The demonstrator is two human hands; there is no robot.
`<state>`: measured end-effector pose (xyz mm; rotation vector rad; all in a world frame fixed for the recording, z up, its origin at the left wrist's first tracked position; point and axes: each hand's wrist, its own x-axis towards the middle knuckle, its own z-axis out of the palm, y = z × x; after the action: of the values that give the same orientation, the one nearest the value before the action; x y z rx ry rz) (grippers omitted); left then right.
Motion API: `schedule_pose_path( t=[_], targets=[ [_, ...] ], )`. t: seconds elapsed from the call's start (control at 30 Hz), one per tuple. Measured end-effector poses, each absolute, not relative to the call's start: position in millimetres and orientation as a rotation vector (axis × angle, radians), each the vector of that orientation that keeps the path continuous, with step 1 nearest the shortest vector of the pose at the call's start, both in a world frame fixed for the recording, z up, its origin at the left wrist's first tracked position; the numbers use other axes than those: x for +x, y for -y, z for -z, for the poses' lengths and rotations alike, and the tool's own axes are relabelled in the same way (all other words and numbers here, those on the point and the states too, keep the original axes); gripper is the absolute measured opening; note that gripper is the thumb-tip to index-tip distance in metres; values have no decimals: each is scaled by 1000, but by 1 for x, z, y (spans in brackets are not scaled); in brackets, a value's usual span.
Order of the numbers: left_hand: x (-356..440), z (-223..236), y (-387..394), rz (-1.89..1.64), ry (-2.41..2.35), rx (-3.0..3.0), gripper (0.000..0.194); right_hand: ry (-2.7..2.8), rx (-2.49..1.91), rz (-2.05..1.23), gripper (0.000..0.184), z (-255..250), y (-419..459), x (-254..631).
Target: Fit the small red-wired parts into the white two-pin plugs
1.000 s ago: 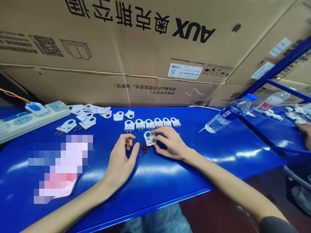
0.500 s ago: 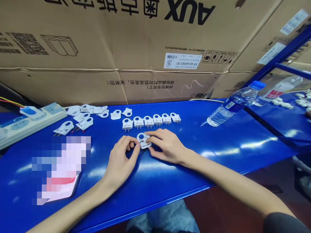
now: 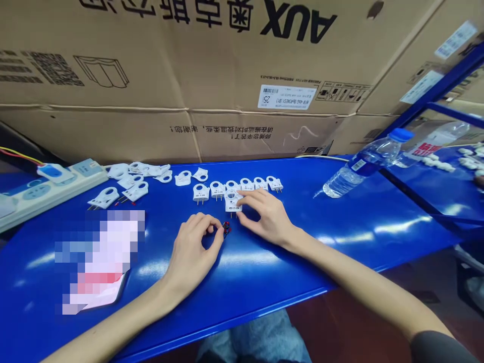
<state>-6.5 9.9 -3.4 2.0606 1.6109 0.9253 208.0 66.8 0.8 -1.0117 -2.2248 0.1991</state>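
My right hand [image 3: 266,217] pinches a white plug housing [image 3: 232,203] with a round hole at its top and metal pins at its bottom. The housing is in front of a row of similar white plug housings [image 3: 200,192], partly hiding one of them. My left hand [image 3: 198,244] has thumb and index finger pressed together at a small black-and-red wired part [image 3: 227,229], just below the housing. Its other fingers are curled.
White shell pieces [image 3: 141,169] and pinned housings [image 3: 104,198] lie at the left beside a power strip [image 3: 41,189]. Nearer is a phone with a blurred screen [image 3: 104,297]. A tilted water bottle [image 3: 359,164] stands right by a blue rack post [image 3: 431,91]. Cardboard [image 3: 227,75] backs the blue table [image 3: 302,262].
My right hand has lifted the white housing away from my left fingers, up toward the row. The black-and-red wired part now shows at my left fingertips.
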Motion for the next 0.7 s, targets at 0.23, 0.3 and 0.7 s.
schedule_pose_path(
  t=[0.23, 0.3, 0.7],
  targets=[
    [-7, 5, -8, -881, -1631, 2166, 12, 2124, -979, -344, 11, -9, -91, 181],
    [-7, 3, -7, -901, -1638, 2173, 12, 2169, -952, -340, 12, -13, -101, 163],
    [-10, -15, 21, -859, -1691, 2429, 22, 2467, -1139, -211, 18, -8, -122, 87]
  ],
)
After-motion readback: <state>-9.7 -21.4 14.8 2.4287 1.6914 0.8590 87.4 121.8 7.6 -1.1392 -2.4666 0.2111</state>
